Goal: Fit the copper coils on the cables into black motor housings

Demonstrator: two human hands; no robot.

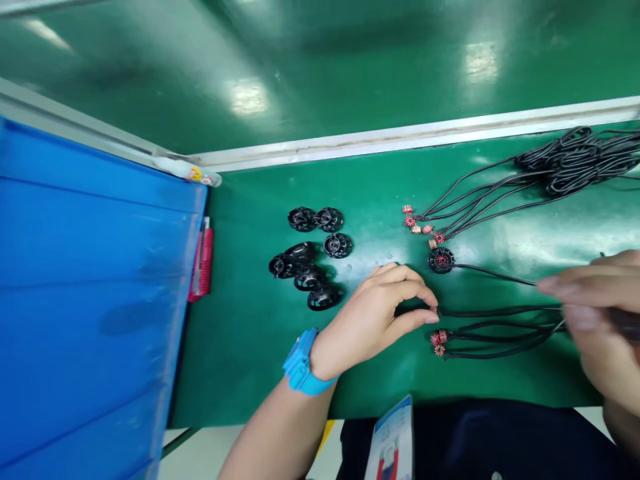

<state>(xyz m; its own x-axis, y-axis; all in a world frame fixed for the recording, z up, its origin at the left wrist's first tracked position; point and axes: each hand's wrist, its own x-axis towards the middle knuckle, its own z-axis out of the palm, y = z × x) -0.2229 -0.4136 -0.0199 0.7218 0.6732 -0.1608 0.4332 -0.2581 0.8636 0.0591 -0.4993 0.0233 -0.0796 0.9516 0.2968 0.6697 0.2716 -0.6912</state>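
Lower centre, the left hand [380, 313] pinches a black cable [500, 311] end on the green tabletop [240, 347]. Far right, the blurred right hand [595, 313] closes on the same cable. Bare tabletop separates them from black housings [310, 257] at centre; a blue bin [90, 280] walls the left.

We find the housings [313, 257] clustered on the mat [250, 347], right of the bin [90, 287]. Right of the housings lie the wired coils [423, 227]; their cable bundle [580, 160] lies behind, far right.
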